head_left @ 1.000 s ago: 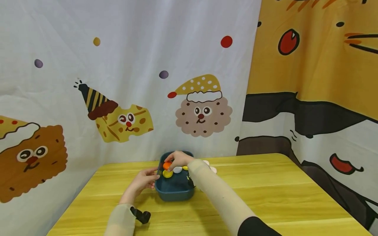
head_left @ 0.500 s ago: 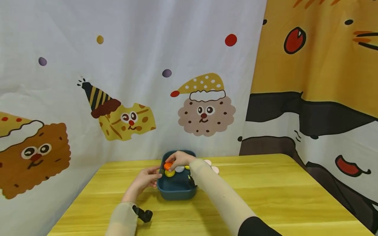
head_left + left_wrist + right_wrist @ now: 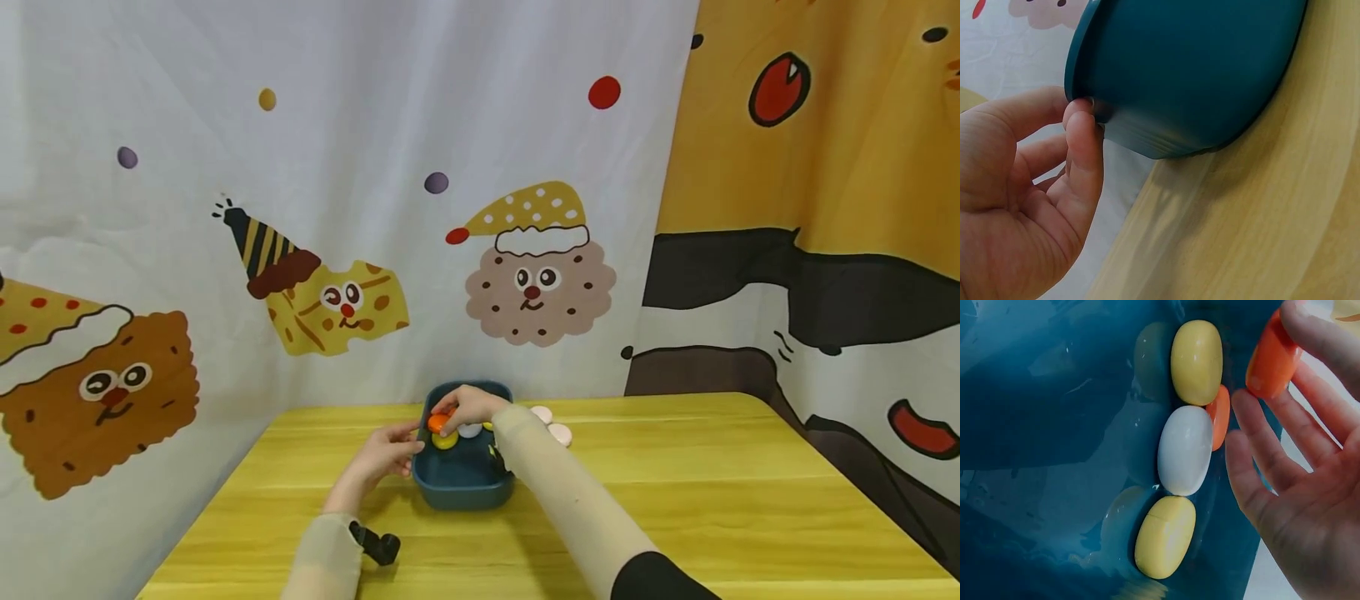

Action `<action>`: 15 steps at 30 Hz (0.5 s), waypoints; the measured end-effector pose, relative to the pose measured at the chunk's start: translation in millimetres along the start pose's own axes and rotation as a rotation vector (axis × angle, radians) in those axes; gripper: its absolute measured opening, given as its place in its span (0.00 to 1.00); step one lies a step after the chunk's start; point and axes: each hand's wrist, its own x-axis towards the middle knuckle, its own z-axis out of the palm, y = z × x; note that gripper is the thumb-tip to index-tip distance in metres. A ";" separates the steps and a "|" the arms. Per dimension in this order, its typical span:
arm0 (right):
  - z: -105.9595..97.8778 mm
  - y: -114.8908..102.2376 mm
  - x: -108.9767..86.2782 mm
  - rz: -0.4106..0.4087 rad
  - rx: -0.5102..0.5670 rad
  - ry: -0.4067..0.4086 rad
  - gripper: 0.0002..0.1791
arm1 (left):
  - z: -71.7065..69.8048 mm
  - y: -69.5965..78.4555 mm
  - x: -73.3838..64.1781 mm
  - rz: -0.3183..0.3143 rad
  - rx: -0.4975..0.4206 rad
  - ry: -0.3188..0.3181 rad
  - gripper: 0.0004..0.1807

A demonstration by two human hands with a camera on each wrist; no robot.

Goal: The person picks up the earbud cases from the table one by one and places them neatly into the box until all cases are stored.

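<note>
A dark blue-green plastic basin [image 3: 463, 498] stands near the back of the table. At its left side my left hand [image 3: 381, 454] pinches the rim between thumb and fingers, clearer in the left wrist view [image 3: 1035, 181]. My right hand [image 3: 480, 406] reaches inside over the far part, holding a smooth orange oval piece [image 3: 1270, 359] between thumb and fingers. Below it in the basin, the right wrist view has a yellow oval piece [image 3: 1196, 362], a white one [image 3: 1185, 450], another yellow one [image 3: 1165, 537] and a partly hidden orange one [image 3: 1222, 419]. Their material is unclear.
Pale round pieces [image 3: 561, 434] lie on the wood-grain table [image 3: 675, 500] just right of the basin. Behind the table hangs a white cartoon-printed cloth [image 3: 375, 108], close to the basin's far end. Each wrist wears a small black camera [image 3: 378, 546].
The head view has shifted, so everything sits farther right in the picture. Both hands keep their places at the basin, and the orange piece stays in my right fingers.
</note>
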 end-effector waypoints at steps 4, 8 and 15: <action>-2.3 -1.0 -3.1 0.021 0.058 -0.050 0.22 | 0.0 0.4 1.6 0.003 -0.008 -0.001 0.30; -1.8 -0.9 -3.7 0.035 0.100 -0.100 0.23 | -0.4 0.4 1.7 0.007 -0.010 -0.009 0.30; 3.2 5.6 -0.1 0.035 0.038 -0.140 0.23 | -1.3 -1.6 1.6 0.005 -0.010 -0.012 0.32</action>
